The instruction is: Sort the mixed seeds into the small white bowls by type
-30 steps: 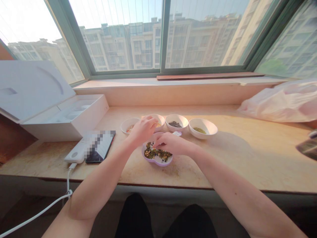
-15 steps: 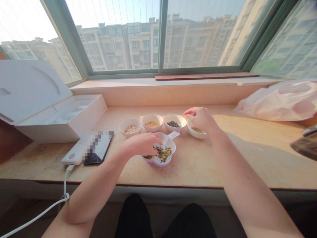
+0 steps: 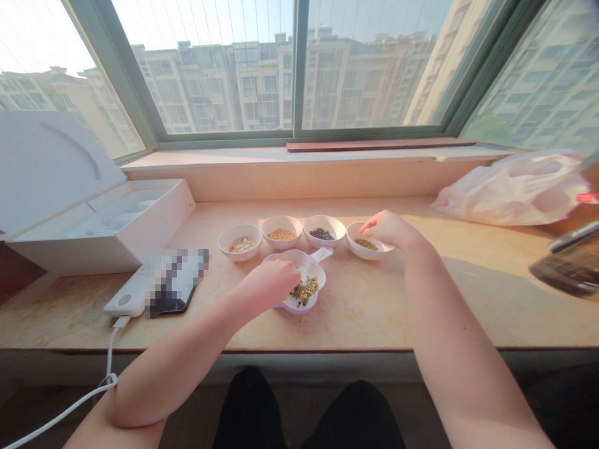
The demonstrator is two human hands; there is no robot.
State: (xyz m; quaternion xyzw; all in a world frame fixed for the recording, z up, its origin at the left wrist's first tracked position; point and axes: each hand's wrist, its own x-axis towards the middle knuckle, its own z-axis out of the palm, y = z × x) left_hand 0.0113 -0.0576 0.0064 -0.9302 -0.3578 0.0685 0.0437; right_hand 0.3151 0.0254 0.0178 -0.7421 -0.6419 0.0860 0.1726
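Mixed beans point(image 3: 306, 290), just beside left hand point(image 3: 275, 280), green beans point(image 3: 365, 244), near right hand point(image 3: 392, 231)

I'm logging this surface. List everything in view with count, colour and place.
Bowls: four, white, in a row
Bowl contents: four kinds, pale, yellow, black, green, left to right
Handled dish: one, white, lavender-rimmed, before the bowls
Bean mix: many, green, tan, dark, in the dish
Box: one, white, open, left
Power bank: one, white, before the box
Phone: one, black, beside the power bank
Cable: one, white, lower left
Plastic bag: one, whitish, right
Unclear glossy object: one, dark, right edge
Wooden strip: one, reddish-brown, on the windowsill
Window frame: one, green, background
Buildings: several, grey-beige, outside
Countertop: one, beige, under the bowls
Knees: two, black-clad, lower middle
Left hand: one, bare, at the dish
Right hand: one, bare, at the rightmost bowl
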